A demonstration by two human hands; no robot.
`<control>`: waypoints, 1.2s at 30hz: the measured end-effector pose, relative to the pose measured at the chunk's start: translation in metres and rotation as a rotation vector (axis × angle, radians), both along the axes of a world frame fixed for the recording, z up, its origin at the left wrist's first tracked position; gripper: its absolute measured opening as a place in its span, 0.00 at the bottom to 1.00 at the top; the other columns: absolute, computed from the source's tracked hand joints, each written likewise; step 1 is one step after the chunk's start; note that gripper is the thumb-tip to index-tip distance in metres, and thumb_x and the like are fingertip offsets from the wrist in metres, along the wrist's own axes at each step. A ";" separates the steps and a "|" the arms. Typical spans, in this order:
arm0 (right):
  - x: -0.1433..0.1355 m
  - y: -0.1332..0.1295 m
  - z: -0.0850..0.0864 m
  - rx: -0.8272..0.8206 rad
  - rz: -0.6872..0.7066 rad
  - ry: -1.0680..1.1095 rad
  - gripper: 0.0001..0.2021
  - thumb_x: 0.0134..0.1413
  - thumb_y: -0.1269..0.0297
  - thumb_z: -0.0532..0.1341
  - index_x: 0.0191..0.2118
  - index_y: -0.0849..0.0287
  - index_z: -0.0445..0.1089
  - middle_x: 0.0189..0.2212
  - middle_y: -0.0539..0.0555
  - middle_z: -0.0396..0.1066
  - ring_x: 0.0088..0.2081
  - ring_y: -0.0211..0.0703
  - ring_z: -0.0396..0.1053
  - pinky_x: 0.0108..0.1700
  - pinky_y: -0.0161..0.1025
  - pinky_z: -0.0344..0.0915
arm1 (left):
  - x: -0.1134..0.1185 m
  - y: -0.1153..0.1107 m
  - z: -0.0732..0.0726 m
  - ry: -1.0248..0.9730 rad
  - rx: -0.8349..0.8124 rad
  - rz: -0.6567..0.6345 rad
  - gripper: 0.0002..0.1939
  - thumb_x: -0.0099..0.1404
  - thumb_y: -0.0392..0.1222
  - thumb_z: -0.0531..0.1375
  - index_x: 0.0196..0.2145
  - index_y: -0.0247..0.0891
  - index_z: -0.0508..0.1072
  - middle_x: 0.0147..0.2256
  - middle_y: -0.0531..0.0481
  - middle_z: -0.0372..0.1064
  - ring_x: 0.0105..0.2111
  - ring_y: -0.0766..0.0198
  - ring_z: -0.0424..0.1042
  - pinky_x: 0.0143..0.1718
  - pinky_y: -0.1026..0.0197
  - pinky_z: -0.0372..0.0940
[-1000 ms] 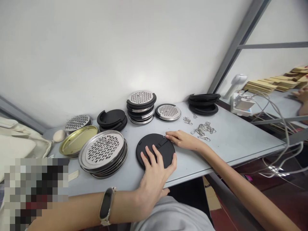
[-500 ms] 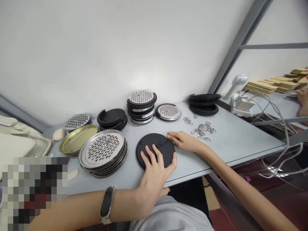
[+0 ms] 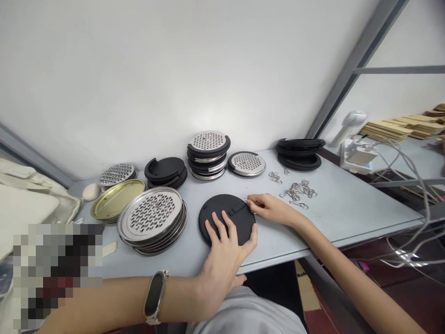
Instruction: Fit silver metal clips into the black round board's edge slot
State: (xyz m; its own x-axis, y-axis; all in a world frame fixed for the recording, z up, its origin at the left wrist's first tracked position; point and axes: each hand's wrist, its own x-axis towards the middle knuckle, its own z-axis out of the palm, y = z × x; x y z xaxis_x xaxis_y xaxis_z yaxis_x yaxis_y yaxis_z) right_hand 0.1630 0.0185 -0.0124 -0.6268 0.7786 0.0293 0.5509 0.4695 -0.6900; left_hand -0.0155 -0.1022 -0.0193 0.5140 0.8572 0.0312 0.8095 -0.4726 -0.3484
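A round black plastic disc (image 3: pixel 216 206), with a raised slot piece on its face, lies flat near the table's front edge. My left hand (image 3: pixel 224 246) rests on it, fingers spread over the lower half. At the disc's upper right rim, my right hand (image 3: pixel 266 207) is closed in a pinch on a small metal wire hook (image 3: pixel 246 199), mostly covered by my fingers. Several similar loose wire hooks (image 3: pixel 299 189) lie in a heap to the right, with a smaller group (image 3: pixel 275 176) behind them.
Stacked metal grater discs (image 3: pixel 153 215) and gold-coloured lids (image 3: pixel 118 199) stand at left. Along the wall are black holders (image 3: pixel 165 170), a tall grater stack (image 3: pixel 208 153), a single grater (image 3: pixel 247 162) and black rings (image 3: pixel 299 160). Cables (image 3: pixel 413 185) hang at right.
My right hand has shifted slightly outward along the disc's rim, and the hook shows less between the fingers. My left hand stays on the disc. The camera view has turned slightly left.
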 end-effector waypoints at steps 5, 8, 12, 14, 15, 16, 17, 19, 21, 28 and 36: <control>0.000 0.000 -0.003 0.001 -0.010 0.021 0.15 0.59 0.59 0.49 0.23 0.56 0.49 0.18 0.43 0.48 0.21 0.33 0.47 0.24 0.33 0.48 | 0.000 0.000 0.002 0.012 0.001 0.009 0.59 0.46 0.68 0.60 0.64 0.45 0.32 0.58 0.24 0.50 0.55 0.24 0.53 0.48 0.26 0.45; -0.002 -0.002 -0.004 0.041 -0.032 0.033 0.12 0.60 0.60 0.49 0.26 0.56 0.51 0.18 0.43 0.50 0.21 0.34 0.49 0.25 0.33 0.49 | 0.001 0.000 0.001 0.033 0.013 0.004 0.59 0.46 0.69 0.60 0.64 0.44 0.31 0.58 0.23 0.50 0.55 0.23 0.52 0.48 0.26 0.45; -0.005 -0.003 -0.002 0.093 -0.046 0.001 0.12 0.62 0.60 0.46 0.27 0.56 0.53 0.18 0.44 0.53 0.21 0.36 0.53 0.26 0.34 0.51 | 0.001 0.000 0.002 0.043 0.020 0.011 0.60 0.46 0.70 0.59 0.64 0.44 0.31 0.58 0.22 0.50 0.55 0.23 0.52 0.48 0.27 0.46; -0.006 -0.003 -0.001 0.118 -0.060 -0.019 0.14 0.63 0.59 0.45 0.27 0.56 0.53 0.18 0.44 0.54 0.21 0.36 0.54 0.27 0.34 0.52 | 0.000 -0.001 0.003 0.044 0.016 0.015 0.59 0.46 0.70 0.59 0.64 0.44 0.31 0.58 0.23 0.50 0.55 0.23 0.52 0.48 0.27 0.46; -0.006 -0.003 -0.001 0.130 -0.069 -0.027 0.14 0.64 0.59 0.45 0.27 0.56 0.54 0.18 0.45 0.54 0.21 0.37 0.55 0.27 0.34 0.52 | 0.000 -0.001 0.003 0.044 0.014 0.014 0.59 0.46 0.70 0.59 0.64 0.44 0.31 0.58 0.23 0.50 0.55 0.23 0.52 0.48 0.27 0.46; -0.007 -0.002 -0.002 0.140 -0.076 -0.035 0.14 0.64 0.59 0.45 0.27 0.56 0.54 0.18 0.45 0.54 0.21 0.37 0.55 0.27 0.34 0.52 | 0.000 -0.001 0.003 0.043 0.012 0.013 0.59 0.46 0.70 0.59 0.64 0.44 0.31 0.58 0.23 0.50 0.55 0.23 0.52 0.48 0.27 0.46; -0.007 -0.002 -0.002 0.151 -0.082 -0.041 0.15 0.64 0.59 0.44 0.27 0.56 0.54 0.18 0.45 0.53 0.21 0.37 0.54 0.27 0.34 0.51 | 0.000 -0.001 0.003 0.042 0.011 0.012 0.59 0.46 0.70 0.59 0.64 0.44 0.32 0.58 0.23 0.50 0.55 0.23 0.52 0.48 0.27 0.46; -0.008 -0.002 -0.004 0.172 -0.091 -0.052 0.15 0.64 0.59 0.44 0.27 0.56 0.54 0.18 0.45 0.54 0.21 0.37 0.54 0.27 0.34 0.51 | 0.000 -0.001 0.003 0.041 0.009 0.010 0.60 0.46 0.70 0.59 0.64 0.44 0.31 0.57 0.23 0.50 0.55 0.22 0.52 0.48 0.26 0.46; -0.010 -0.002 -0.006 0.202 -0.107 -0.072 0.15 0.65 0.59 0.44 0.27 0.56 0.54 0.17 0.45 0.54 0.20 0.37 0.54 0.27 0.34 0.50 | 0.001 -0.001 0.003 0.042 0.008 0.013 0.60 0.46 0.70 0.59 0.64 0.44 0.31 0.58 0.23 0.50 0.55 0.23 0.52 0.48 0.26 0.45; -0.015 -0.005 -0.009 0.300 -0.152 -0.121 0.12 0.65 0.62 0.44 0.29 0.55 0.55 0.16 0.45 0.53 0.19 0.37 0.55 0.26 0.33 0.49 | 0.001 -0.001 0.002 0.043 0.004 0.014 0.58 0.46 0.70 0.59 0.64 0.45 0.32 0.58 0.24 0.51 0.55 0.24 0.53 0.48 0.26 0.45; -0.012 -0.004 -0.007 0.277 -0.118 -0.123 0.14 0.64 0.64 0.45 0.25 0.56 0.51 0.17 0.45 0.55 0.19 0.35 0.53 0.26 0.33 0.48 | -0.001 -0.002 -0.001 0.050 0.054 -0.010 0.59 0.46 0.70 0.59 0.64 0.44 0.33 0.57 0.22 0.51 0.54 0.21 0.52 0.48 0.26 0.45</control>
